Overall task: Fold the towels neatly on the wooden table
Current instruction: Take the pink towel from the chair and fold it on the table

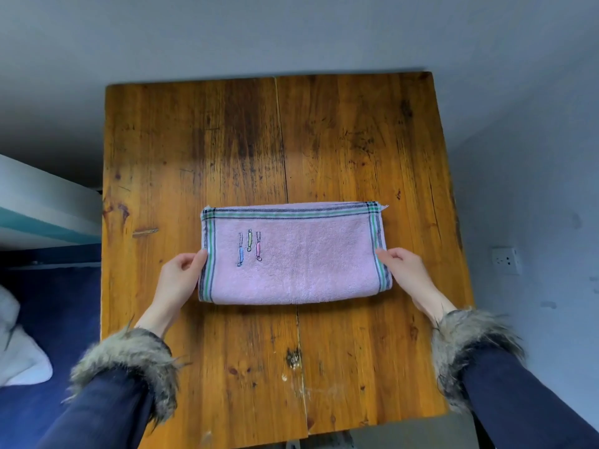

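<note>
Towel (293,254) folded flat mid-counter (356,131); left hand (181,277) at 9 o'clock, right hand (405,270) at 3, fingers pinching short edges, likely squaring the fold.

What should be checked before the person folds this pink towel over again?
1. Pink towel lies flat on the wooden table: ok.
2. Far striped edges line up: ok, though a small thread sticks out at the far right corner.
3. Left hand touches the left short edge: ok.
4. Right hand touches the right short edge: ok.
5. Firm pinch by the fingers on both edges: cannot tell.
6. Bare table around the towel: ok.
</note>
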{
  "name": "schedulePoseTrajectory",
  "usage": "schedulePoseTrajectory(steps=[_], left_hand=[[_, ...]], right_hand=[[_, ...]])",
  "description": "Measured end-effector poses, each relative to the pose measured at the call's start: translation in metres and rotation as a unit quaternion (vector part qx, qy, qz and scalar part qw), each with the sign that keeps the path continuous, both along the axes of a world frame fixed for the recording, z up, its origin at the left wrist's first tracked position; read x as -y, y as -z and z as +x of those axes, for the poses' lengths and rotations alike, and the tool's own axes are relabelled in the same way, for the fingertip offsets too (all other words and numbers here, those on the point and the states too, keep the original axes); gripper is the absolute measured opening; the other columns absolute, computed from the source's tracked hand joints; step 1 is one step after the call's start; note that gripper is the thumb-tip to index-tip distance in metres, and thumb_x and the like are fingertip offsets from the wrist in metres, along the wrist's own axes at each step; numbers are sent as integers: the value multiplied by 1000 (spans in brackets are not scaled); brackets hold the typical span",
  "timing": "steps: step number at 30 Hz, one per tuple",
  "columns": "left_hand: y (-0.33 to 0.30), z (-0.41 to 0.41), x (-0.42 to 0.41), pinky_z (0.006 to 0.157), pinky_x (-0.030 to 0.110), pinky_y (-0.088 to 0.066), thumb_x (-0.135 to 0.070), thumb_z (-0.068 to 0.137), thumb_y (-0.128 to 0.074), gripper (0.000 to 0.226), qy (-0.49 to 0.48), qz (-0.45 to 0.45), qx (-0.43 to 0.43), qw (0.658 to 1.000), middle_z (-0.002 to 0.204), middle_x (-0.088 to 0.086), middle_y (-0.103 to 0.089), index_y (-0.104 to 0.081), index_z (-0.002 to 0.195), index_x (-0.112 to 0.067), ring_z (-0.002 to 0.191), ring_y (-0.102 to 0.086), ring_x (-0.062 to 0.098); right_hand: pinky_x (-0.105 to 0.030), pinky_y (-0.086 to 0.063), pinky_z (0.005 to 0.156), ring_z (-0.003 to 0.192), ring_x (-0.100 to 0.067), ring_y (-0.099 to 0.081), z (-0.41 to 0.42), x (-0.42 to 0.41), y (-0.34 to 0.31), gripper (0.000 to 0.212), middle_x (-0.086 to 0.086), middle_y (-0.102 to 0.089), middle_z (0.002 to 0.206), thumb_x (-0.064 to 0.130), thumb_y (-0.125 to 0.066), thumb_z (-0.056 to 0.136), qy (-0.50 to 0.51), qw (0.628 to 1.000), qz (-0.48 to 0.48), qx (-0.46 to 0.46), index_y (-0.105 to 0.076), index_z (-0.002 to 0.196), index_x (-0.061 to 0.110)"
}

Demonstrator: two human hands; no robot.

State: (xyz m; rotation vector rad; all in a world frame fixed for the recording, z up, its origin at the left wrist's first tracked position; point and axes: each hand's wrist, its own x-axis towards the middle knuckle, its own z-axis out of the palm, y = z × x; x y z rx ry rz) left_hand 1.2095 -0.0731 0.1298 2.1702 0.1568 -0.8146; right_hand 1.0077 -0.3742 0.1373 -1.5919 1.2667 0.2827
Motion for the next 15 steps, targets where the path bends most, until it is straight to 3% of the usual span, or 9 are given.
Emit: schedulePoseTrajectory(steps=[2,4,8,10,12,15], left_hand=[[0,-14,-12,70,27,-42,-40,93,-49,36,14,8,-10,1000,96,5,-66,-66,100,-9,84,-57,16],[1,-27,-22,72,30,-41,-41,93,-49,35,40,17,-5,999,90,3,-66,-68,94,-12,83,-56,16],[4,-39,-29,62,32,-35,-34,93,-52,28,78,34,43,995,71,2,-60,-61,75,-15,69,-51,20],[6,-40,-26,61,32,-35,-32,93,-53,25,68,32,59,995,72,5,-60,-59,75,-14,68,-50,22],[6,-42,-23,71,35,-42,-30,92,-55,20,35,16,68,997,85,7,-63,-61,89,-11,79,-55,22],[6,-46,-20,87,38,-44,-30,92,-56,29,-11,12,92,996,102,3,-58,-56,111,-9,94,-53,18]], right_hand=[[-21,-37,59,72,-15,-49,-17,-7,1,32,-5,-56,79,35,-54,92,-25,999,30,-7,-58,79,5],[-27,-30,60,70,-17,-43,-27,-9,2,38,-8,-48,76,35,-56,91,-50,998,36,-8,-53,77,0],[-29,-18,53,58,-14,-31,-28,-10,3,35,-3,-34,62,27,-54,93,-87,996,-9,-14,-40,65,11],[-29,-19,53,57,-15,-32,-27,-11,7,37,-2,-34,60,27,-55,92,-75,996,-41,-13,-39,63,12],[-31,-31,60,68,-19,-44,-26,-17,9,28,-2,-46,68,32,-54,92,-88,990,-104,-41,-50,72,13],[-38,-36,89,105,-24,-49,-27,-37,5,29,-4,-57,109,34,-47,94,-125,949,-276,-84,-57,112,14]])
